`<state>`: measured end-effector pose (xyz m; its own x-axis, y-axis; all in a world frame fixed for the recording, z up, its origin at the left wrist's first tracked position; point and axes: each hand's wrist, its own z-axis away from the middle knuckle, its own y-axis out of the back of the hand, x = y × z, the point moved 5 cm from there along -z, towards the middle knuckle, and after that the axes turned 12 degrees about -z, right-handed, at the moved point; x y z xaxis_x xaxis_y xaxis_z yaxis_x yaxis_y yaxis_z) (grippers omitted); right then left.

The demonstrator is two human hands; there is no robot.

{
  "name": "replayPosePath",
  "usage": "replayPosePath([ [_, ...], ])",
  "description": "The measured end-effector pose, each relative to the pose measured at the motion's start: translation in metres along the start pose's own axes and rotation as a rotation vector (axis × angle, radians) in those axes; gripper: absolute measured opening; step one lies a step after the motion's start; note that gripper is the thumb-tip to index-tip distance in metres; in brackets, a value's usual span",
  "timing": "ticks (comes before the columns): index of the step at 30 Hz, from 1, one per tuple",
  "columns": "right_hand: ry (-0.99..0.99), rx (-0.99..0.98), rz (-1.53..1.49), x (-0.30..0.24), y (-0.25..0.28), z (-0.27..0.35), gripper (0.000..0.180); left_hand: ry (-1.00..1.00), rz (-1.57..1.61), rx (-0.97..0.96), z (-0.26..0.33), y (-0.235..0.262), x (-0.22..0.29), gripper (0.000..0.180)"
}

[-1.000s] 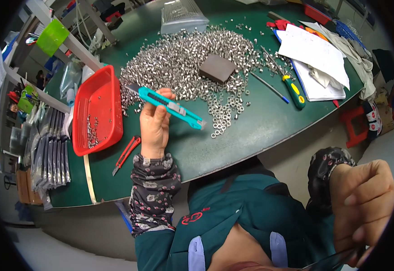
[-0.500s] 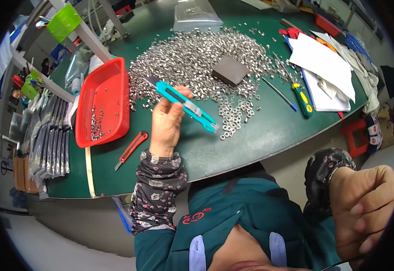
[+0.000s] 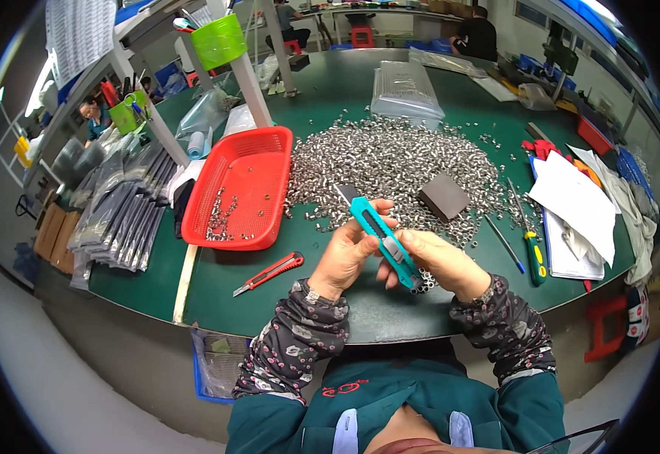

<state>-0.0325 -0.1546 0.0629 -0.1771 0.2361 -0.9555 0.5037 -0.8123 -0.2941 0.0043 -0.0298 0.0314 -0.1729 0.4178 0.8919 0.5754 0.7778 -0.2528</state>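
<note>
A teal utility knife (image 3: 377, 232) is held tilted above the front of the green table, its blade end up and to the left. My left hand (image 3: 346, 256) is closed round the knife from the left. My right hand (image 3: 445, 262) grips it from the right, thumb by the grey slider. Beyond the hands spreads a big heap of small shiny metal rings (image 3: 390, 155), with a dark brown block (image 3: 444, 197) on its right part. Some loose rings below the knife are partly hidden by my right hand. A red utility knife (image 3: 269, 273) lies left of my left hand.
A red plastic basket (image 3: 194, 216) with some metal pieces stands left. Packed grey bags (image 3: 122, 219) are stacked beyond it. On the right lie a pen (image 3: 505, 244), a yellow-green screwdriver (image 3: 535, 259) and papers (image 3: 576, 198). A clear plastic tray (image 3: 407, 91) stands behind the heap. People sit farther off.
My right hand has come in from the lower right and taken hold of the teal utility knife with my left. The view has tilted up, showing more of the room.
</note>
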Motion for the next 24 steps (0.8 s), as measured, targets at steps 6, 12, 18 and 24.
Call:
replayPosePath([
  [6,-0.02,-0.018,-0.138,0.016,-0.003,-0.011,0.037,0.068,0.055,0.015,-0.001,0.002,-0.008,0.044],
  [12,0.022,0.016,-0.072,0.017,-0.003,-0.008,0.034,0.082,0.047,-0.031,-0.002,0.002,-0.011,0.042],
  [18,0.033,0.006,-0.1,0.021,-0.002,-0.009,0.032,0.101,0.042,-0.048,-0.001,0.001,-0.013,0.043],
  [24,0.035,0.043,-0.113,0.022,-0.003,-0.007,0.033,0.124,0.054,-0.054,-0.002,0.003,-0.015,0.045],
])
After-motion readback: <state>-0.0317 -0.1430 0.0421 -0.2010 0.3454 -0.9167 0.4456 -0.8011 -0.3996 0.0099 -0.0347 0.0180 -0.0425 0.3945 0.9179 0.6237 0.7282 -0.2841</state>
